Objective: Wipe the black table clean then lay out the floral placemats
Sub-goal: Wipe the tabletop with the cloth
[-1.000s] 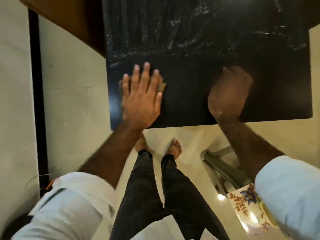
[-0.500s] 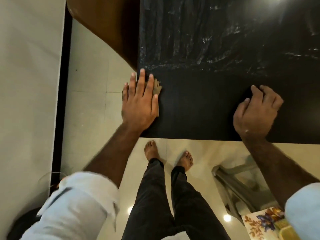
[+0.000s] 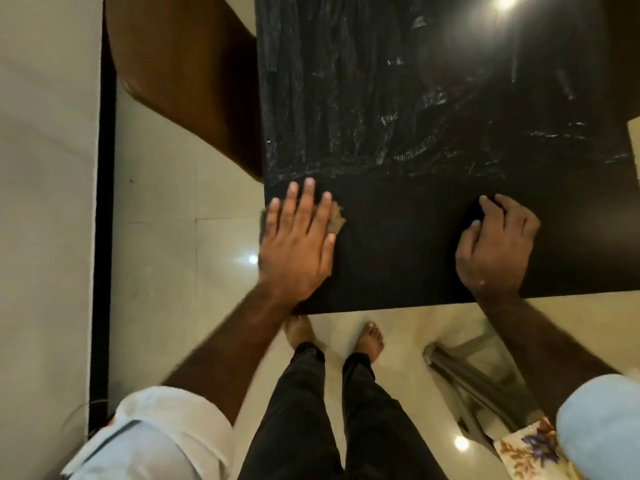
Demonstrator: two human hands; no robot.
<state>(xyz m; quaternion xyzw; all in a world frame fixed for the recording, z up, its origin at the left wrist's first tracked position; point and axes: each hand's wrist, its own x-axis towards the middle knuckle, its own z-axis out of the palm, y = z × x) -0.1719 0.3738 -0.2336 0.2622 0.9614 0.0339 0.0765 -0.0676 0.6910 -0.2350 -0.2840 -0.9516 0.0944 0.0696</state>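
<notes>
- Black table [image 3: 398, 244]: the far part carries pale wet streaks [image 3: 346, 116], which I read as ground already wiped. The near strip looks matte, with no streaks showing.
- A small brownish cloth [image 3: 338, 221] lies at the near left corner of the tabletop. It is mostly hidden under the palm, and only a ragged edge shows beside the fingers.
- The left hand [image 3: 298, 244] lies flat with its fingers straight and close together, pressing the cloth down right at the table's left edge.
- The right hand [image 3: 498, 247] rests on the near strip, well apart to the right. Its fingers are curled in and it holds nothing that I can see, so it seems only to brace the body.
- One floral placemat [image 3: 526, 452] shows at the bottom right, off the table and down by the light-blue right sleeve [image 3: 602, 424], near a grey frame [image 3: 478, 375] on the floor. It is cut off by the edge of the view, so I cannot tell how many there are.
- Judged from this, the wiping is well advanced but not finished — the near strip, from the left corner rightward, looks like what remains.
- No mat lies on the part of the table in view, so the laying-out is apparently not begun.
</notes>
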